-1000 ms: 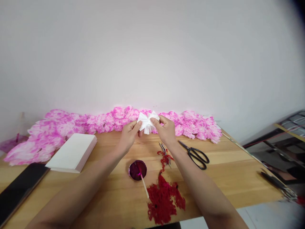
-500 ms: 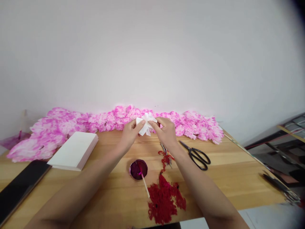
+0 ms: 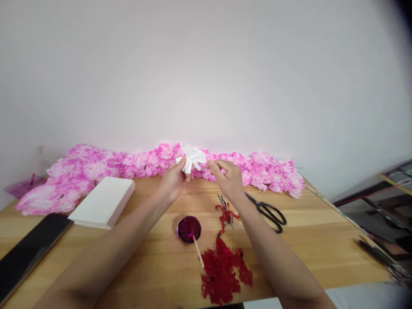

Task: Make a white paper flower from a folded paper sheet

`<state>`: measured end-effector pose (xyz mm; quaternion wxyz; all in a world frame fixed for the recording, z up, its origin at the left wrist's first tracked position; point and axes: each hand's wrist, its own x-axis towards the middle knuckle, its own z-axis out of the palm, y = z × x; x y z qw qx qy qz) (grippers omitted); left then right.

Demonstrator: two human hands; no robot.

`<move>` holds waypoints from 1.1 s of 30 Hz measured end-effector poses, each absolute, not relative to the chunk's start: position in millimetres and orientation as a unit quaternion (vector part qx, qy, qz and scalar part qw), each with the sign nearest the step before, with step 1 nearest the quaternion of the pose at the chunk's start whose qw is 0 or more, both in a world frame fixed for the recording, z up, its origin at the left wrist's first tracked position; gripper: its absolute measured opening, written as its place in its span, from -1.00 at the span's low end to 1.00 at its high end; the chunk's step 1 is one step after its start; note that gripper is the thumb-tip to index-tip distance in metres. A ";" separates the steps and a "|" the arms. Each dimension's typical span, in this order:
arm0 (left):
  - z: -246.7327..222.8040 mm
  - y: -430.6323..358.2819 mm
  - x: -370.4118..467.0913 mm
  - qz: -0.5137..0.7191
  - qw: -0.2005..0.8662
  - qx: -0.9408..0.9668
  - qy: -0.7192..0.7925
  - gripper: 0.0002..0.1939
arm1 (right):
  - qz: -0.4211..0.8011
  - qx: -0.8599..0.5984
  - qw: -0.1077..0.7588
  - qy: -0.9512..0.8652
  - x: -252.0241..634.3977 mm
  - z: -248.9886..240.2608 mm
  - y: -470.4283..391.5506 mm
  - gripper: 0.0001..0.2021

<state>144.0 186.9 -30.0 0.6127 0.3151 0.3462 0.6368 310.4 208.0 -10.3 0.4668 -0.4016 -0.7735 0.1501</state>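
Note:
A white pleated paper piece (image 3: pixel 192 158) is pinched between the thumb and fingers of my left hand (image 3: pixel 175 178), held above the table. Just to its right, my right hand (image 3: pixel 228 176) is closed with thumb and index finger together; whatever they hold is too small to make out. Behind both hands runs a long row of pink and white paper flowers (image 3: pixel 141 164) along the wall. Below them stands a small bowl of dark purple liquid (image 3: pixel 189 229) with a stick (image 3: pixel 198 252) leaning in it.
Red yarn (image 3: pixel 222 272) lies right of the bowl. Black scissors (image 3: pixel 270 214) rest beside my right forearm. A white paper stack (image 3: pixel 103 201) and a black phone-like slab (image 3: pixel 30 246) are at left. More tools (image 3: pixel 380 255) lie at the right edge.
My right hand has let go of the white paper and moved slightly right. The paper stays in my left hand, now tilted and more gathered. The view has shifted slightly.

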 end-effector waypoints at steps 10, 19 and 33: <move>-46.2 186.1 155.8 0.617 0.662 0.302 0.299 -0.66 | -0.006 -0.427 0.419 -0.801 300.0 -29.8 210.7 -0.71; -45.9 188.5 152.5 0.618 0.657 0.315 0.295 -0.72 | 0.218 -0.464 0.472 -0.717 317.5 -26.6 233.9 -0.80; -57.7 204.3 145.6 0.616 0.475 0.466 0.422 -0.66 | 0.171 -0.346 0.558 -0.735 314.1 20.1 180.3 -0.78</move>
